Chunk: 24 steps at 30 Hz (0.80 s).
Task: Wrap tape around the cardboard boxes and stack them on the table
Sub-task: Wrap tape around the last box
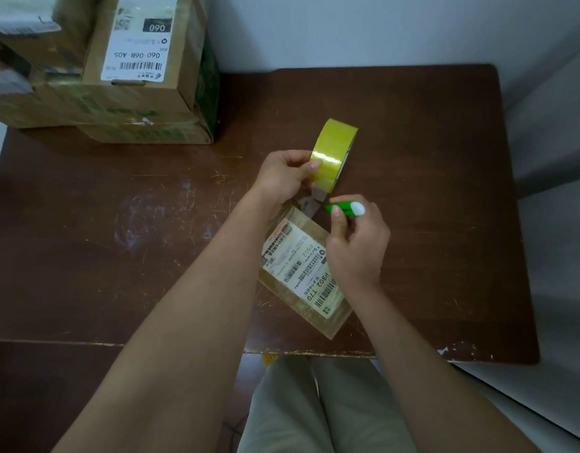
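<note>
Now my left hand (283, 178) grips the tape roll (334, 152), my right hand (357, 243) holds the cutter (345, 209) over the box (301, 273) on the worktop (429, 191). If the strip slackens, the blade may slip toward my fingers.

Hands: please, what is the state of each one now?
Left hand: grips the tape roll.
Right hand: holds the green cutter.

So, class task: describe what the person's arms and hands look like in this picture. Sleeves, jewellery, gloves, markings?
Both forearms are bare up to the bottom edge of the picture, with no sleeve in view. The left hand and the right hand wear no gloves, and no rings, watch or bracelets show. No marks or tattoos are visible. Fingernails are short and unpainted. Light grey-green trousers cover the lap.
</note>
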Each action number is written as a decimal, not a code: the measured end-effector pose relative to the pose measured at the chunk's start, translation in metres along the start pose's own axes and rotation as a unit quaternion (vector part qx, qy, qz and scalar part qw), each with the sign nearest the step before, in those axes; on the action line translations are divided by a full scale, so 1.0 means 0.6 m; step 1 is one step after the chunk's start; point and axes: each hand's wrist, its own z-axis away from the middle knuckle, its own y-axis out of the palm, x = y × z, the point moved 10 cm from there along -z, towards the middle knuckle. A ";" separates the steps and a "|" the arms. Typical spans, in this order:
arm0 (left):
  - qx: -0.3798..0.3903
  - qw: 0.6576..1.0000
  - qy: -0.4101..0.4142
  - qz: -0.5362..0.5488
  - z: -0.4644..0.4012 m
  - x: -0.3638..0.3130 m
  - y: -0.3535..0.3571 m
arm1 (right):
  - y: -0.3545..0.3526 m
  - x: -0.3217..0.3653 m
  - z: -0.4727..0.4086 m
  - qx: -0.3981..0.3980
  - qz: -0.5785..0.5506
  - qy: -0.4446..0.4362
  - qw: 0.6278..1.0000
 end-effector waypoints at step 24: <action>-0.100 0.987 -0.002 0.128 -0.008 -0.028 -0.041 | 0.003 -0.161 0.023 -0.020 -0.239 0.523 0.818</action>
